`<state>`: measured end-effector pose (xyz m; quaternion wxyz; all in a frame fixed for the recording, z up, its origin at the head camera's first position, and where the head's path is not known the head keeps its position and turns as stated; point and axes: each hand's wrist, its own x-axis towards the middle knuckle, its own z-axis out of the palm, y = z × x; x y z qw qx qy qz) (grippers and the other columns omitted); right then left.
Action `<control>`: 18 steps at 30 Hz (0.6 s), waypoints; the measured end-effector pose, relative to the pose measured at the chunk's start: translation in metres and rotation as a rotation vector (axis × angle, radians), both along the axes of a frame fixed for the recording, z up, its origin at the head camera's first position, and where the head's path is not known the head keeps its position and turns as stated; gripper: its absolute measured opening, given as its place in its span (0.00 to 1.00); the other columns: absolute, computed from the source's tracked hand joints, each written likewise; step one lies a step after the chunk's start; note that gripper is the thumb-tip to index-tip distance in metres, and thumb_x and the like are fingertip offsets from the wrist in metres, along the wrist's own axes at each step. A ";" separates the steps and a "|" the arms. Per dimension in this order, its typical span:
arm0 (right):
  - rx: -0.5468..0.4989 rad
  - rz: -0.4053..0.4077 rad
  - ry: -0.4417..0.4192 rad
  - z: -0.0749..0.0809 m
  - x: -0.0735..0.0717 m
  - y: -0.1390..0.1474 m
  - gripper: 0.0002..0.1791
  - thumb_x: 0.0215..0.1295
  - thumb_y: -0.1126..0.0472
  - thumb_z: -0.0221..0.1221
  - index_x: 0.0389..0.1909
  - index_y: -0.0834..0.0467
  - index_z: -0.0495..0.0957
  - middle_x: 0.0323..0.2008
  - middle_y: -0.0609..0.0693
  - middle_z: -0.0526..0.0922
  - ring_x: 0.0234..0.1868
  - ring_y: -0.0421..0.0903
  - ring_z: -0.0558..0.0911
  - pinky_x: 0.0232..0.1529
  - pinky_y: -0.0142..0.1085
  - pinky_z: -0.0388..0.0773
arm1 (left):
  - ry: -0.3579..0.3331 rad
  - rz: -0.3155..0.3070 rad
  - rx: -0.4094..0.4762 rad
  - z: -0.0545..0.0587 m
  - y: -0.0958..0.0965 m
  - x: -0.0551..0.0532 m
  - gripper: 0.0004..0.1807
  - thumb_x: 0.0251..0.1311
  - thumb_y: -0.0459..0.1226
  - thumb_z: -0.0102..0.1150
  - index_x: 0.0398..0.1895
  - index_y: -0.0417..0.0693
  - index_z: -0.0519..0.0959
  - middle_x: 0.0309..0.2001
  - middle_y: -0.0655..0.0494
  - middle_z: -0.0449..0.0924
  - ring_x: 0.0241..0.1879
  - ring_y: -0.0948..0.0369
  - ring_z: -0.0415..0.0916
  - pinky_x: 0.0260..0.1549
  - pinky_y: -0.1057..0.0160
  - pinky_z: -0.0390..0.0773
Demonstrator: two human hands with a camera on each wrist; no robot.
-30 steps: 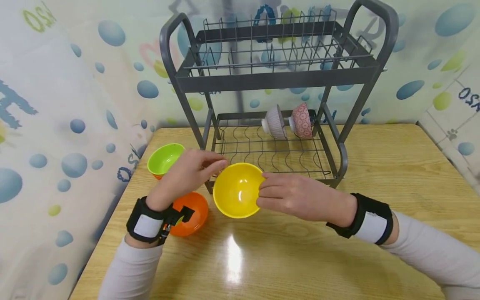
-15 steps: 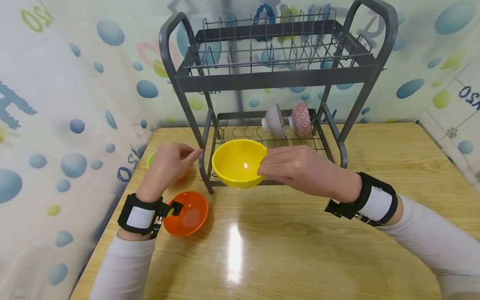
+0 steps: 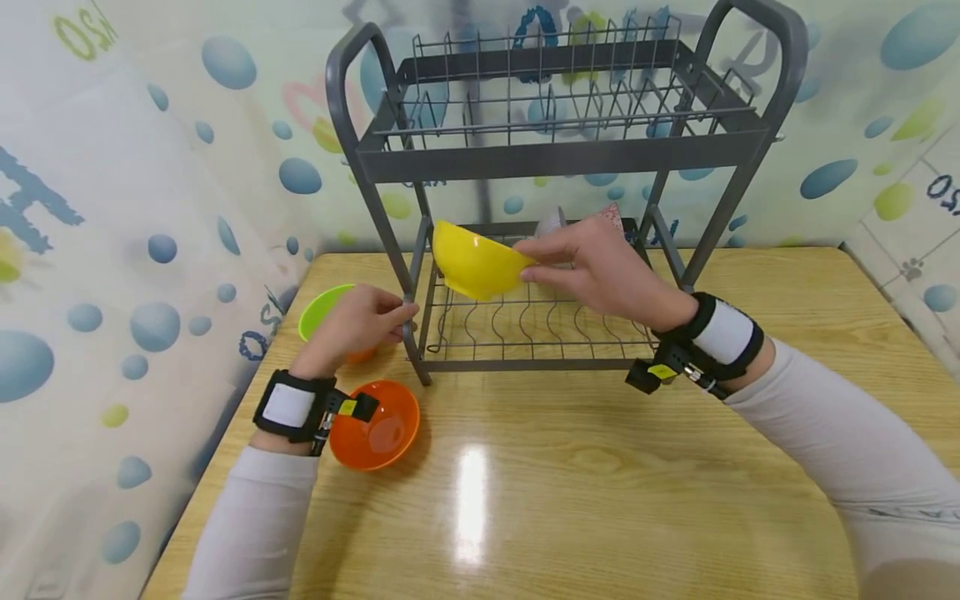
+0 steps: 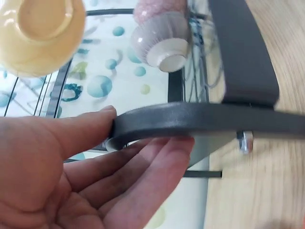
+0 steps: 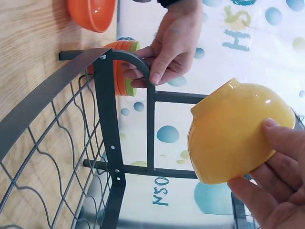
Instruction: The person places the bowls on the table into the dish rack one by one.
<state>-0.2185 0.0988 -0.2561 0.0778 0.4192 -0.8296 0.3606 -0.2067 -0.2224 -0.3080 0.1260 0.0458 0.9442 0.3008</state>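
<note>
A yellow bowl (image 3: 480, 262) is tilted on its side above the lower tier of the dark grey dish rack (image 3: 495, 365). My right hand (image 3: 600, 271) pinches its rim between thumb and fingers. At the rack's left side, my left hand (image 3: 360, 321) holds the curved metal leg (image 4: 176, 119), thumb on one side and fingers on the other. Behind the right hand, a striped bowl (image 4: 164, 40) and a pink patterned bowl (image 4: 157, 7) stand in the lower tier, mostly hidden in the head view.
An orange bowl (image 3: 375, 425) sits on the wooden table (image 3: 600, 483) in front of the left forearm. A stack with a green bowl (image 3: 322, 308) on top stands left of the rack, partly covered by my left hand. The rack's upper wire tier (image 3: 558, 158) spans overhead.
My right hand has carried the yellow bowl forward and up into the rack, turning it on its side. My left hand left the bowl's side, moved left and took hold of the rack's leg.
</note>
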 end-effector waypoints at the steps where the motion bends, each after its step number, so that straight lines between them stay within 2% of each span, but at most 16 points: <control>1: -0.004 -0.011 -0.043 0.000 -0.003 -0.002 0.20 0.61 0.57 0.62 0.55 0.55 0.80 0.46 0.50 0.86 0.40 0.39 0.84 0.45 0.34 0.79 | -0.024 0.004 0.038 -0.001 -0.001 -0.001 0.20 0.68 0.51 0.50 0.37 0.45 0.84 0.32 0.51 0.83 0.31 0.57 0.78 0.30 0.65 0.76; 2: -0.011 -0.022 -0.088 0.001 -0.007 -0.003 0.21 0.62 0.56 0.62 0.56 0.54 0.79 0.48 0.49 0.86 0.41 0.39 0.84 0.46 0.33 0.79 | -0.048 0.006 0.073 -0.002 -0.002 -0.003 0.20 0.67 0.50 0.50 0.39 0.44 0.84 0.35 0.50 0.84 0.33 0.57 0.79 0.33 0.65 0.79; 3: -0.017 -0.026 -0.129 0.001 -0.010 -0.004 0.21 0.63 0.55 0.61 0.57 0.53 0.78 0.50 0.49 0.85 0.43 0.39 0.84 0.43 0.32 0.80 | -0.068 0.011 0.103 -0.004 -0.002 -0.004 0.19 0.67 0.49 0.51 0.40 0.44 0.83 0.36 0.50 0.85 0.34 0.56 0.80 0.35 0.65 0.80; 6: -0.043 -0.046 -0.226 0.002 -0.019 -0.008 0.21 0.65 0.52 0.58 0.59 0.49 0.77 0.53 0.46 0.83 0.50 0.37 0.82 0.52 0.34 0.79 | -0.114 0.007 0.193 -0.006 -0.005 -0.006 0.19 0.67 0.47 0.52 0.44 0.42 0.83 0.40 0.48 0.86 0.39 0.52 0.82 0.41 0.63 0.83; 11: -0.117 -0.037 -0.390 0.003 -0.033 -0.013 0.22 0.66 0.48 0.57 0.60 0.42 0.75 0.55 0.41 0.82 0.55 0.35 0.78 0.60 0.37 0.74 | -0.143 0.003 0.268 -0.008 -0.008 -0.009 0.19 0.67 0.45 0.53 0.43 0.37 0.82 0.39 0.46 0.86 0.38 0.53 0.82 0.41 0.62 0.84; 13: -0.161 -0.027 -0.451 0.003 -0.039 -0.013 0.22 0.66 0.48 0.57 0.61 0.43 0.74 0.56 0.41 0.81 0.55 0.36 0.78 0.62 0.37 0.72 | -0.147 -0.001 0.286 -0.008 -0.008 -0.009 0.18 0.67 0.45 0.53 0.43 0.36 0.81 0.38 0.46 0.86 0.36 0.55 0.82 0.41 0.62 0.84; 18: -0.336 -0.009 -0.655 0.003 -0.052 -0.016 0.24 0.67 0.55 0.56 0.64 0.53 0.71 0.61 0.50 0.77 0.57 0.45 0.78 0.59 0.35 0.75 | -0.154 -0.011 0.307 -0.009 -0.009 -0.010 0.19 0.67 0.44 0.53 0.43 0.35 0.81 0.38 0.44 0.86 0.36 0.57 0.82 0.41 0.61 0.84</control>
